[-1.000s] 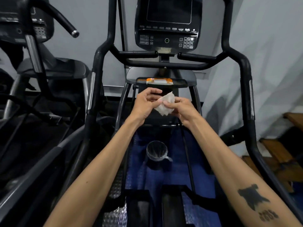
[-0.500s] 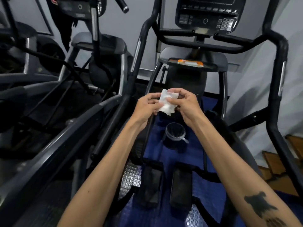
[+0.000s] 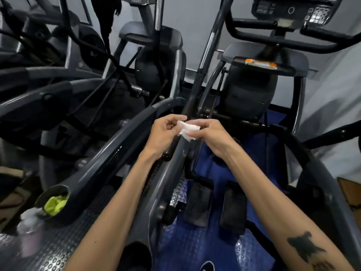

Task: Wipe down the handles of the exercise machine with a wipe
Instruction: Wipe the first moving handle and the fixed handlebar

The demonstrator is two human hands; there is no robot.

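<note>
White and crumpled, the small damp wipe point(image 3: 188, 130) sits pinched between both hands at frame centre, the left hand point(image 3: 166, 132) gripping its nine o'clock edge, the right hand point(image 3: 210, 133) curled round its three o'clock side. The nearest handle, a long black moving arm bar with a chrome sensor strip point(image 3: 205, 55), runs from just behind the hands up toward twelve to one o'clock; the left hand looks marginally nearer it. Its top end is cut off, and the fixed black curved handlebars point(image 3: 283, 44) under the console are partly out of frame.
</note>
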